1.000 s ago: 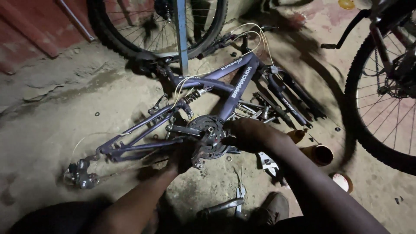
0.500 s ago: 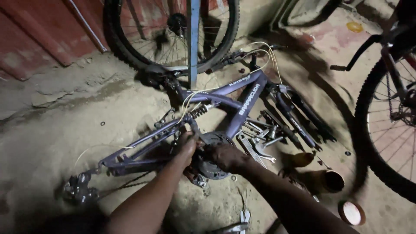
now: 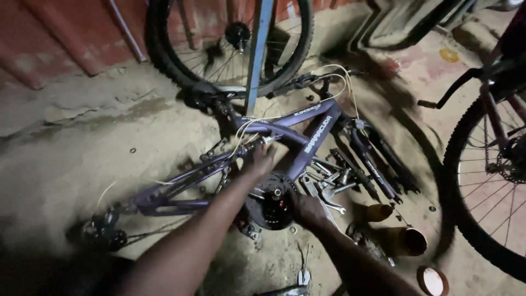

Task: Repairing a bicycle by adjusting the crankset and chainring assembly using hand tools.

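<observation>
— What's the floor like where you're working?

— I'm kneeling over a dusty, cracked concrete floor [image 3: 82, 148], dimly lit. A rust-red corrugated wall [image 3: 60, 38] is running along the far left, and a wheel [image 3: 227, 44] is leaning against it behind a blue post [image 3: 257, 49]. Another bicycle's wheel [image 3: 487, 181] is standing at the right edge.

— And the frame?

— The purple bicycle frame [image 3: 285, 137] is lying flat on the floor in the middle, its fork pointing right, pale cables looping over it. White lettering is showing on its slanted tube; I can't read it well.

— Your hands?

— My left hand [image 3: 262, 160] is pressing on the frame just above the crank, fingers together, though blur is keeping me from telling whether they're gripping. My right hand [image 3: 308, 211] is resting against the right side of the dark chainring [image 3: 271, 208], fingers curled on it.

— Anything else nearby?

— Wrenches [image 3: 329, 186] are lying right of the chainring, a brown tube-shaped can [image 3: 402, 241] is lying further right, and a small round white-topped tin [image 3: 432, 280] is sitting near me.
</observation>
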